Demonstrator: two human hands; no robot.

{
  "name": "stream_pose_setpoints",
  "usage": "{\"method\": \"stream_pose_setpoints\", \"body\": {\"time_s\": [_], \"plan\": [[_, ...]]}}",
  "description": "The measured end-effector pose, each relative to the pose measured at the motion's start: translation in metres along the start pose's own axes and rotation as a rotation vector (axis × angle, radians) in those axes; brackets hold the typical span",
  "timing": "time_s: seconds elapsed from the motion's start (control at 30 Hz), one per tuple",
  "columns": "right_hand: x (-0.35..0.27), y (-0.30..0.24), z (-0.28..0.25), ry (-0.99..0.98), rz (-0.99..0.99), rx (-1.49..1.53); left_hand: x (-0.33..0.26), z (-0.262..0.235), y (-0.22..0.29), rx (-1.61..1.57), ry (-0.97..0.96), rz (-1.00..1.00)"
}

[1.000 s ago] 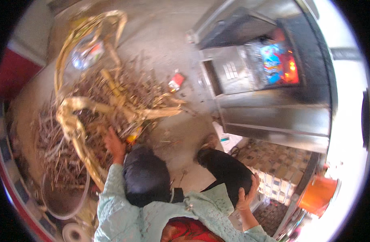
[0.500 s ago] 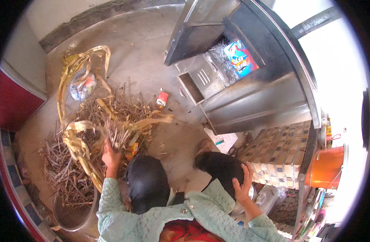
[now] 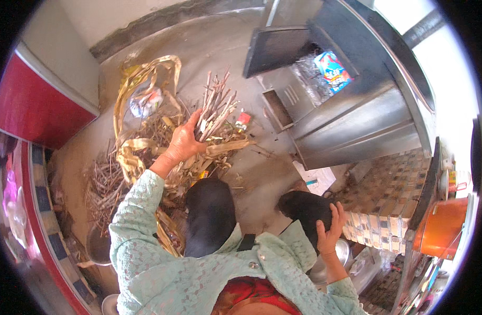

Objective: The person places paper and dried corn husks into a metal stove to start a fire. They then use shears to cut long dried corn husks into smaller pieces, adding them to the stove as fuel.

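Brown twigs (image 3: 215, 113) are clasped as bundle near lower end by left hand (image 3: 185, 144), apparently so loose lengths are kept together; tips are pointed forward, above brushwood pile (image 3: 107, 181). Right hand (image 3: 331, 230) is rested on dark-trousered knee (image 3: 304, 209), fingers spread, nothing held, likely for balance. Stove door (image 3: 276, 51) is swung open, firebox (image 3: 306, 69) thus exposed, bright packet (image 3: 333, 71) seated inside.

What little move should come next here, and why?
Probably carry the twigs rightward toward the stove: the left fingers grip them, and the stove's door stands open, a blue-and-red packet inside.
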State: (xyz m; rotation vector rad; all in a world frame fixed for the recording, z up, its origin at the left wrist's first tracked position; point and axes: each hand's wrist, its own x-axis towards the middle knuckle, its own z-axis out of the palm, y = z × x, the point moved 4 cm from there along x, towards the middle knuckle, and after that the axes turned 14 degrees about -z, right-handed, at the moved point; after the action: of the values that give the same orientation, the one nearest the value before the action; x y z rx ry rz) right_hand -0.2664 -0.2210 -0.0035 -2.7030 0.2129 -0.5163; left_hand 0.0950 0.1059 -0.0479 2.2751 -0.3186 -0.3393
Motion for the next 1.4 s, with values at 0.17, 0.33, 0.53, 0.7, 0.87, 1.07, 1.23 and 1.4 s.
{"method": "stream_pose_setpoints", "body": {"time_s": [0.17, 0.33, 0.53, 0.7, 0.87, 1.07, 1.23, 1.4], "plan": [[0.002, 0.001, -0.009, -0.001, -0.02, 0.001, 0.026, 0.028, 0.073, 0.019, -0.175, 0.163], [-0.011, 0.014, -0.013, -0.012, 0.046, 0.019, 0.064, 0.074, 0.151, 0.161, -0.342, 0.133], [-0.013, 0.021, -0.014, 0.006, 0.091, 0.051, 0.115, 0.115, 0.202, 0.241, -0.238, 0.131], [-0.011, 0.021, -0.017, -0.032, 0.124, 0.043, 0.154, 0.137, 0.226, 0.265, -0.203, 0.081], [-0.004, 0.021, -0.018, 0.005, 0.168, 0.107, 0.184, 0.152, 0.252, 0.318, -0.151, -0.02], [-0.015, 0.027, -0.026, 0.017, 0.149, 0.053, 0.22, 0.187, 0.284, 0.085, -0.151, -0.071], [-0.015, 0.028, -0.033, 0.014, 0.109, 0.034, 0.282, 0.239, 0.291, -0.353, -0.263, -0.079], [-0.009, 0.029, -0.035, -0.025, 0.111, 0.006, 0.354, 0.27, 0.284, -0.197, -0.138, 0.036]]}}
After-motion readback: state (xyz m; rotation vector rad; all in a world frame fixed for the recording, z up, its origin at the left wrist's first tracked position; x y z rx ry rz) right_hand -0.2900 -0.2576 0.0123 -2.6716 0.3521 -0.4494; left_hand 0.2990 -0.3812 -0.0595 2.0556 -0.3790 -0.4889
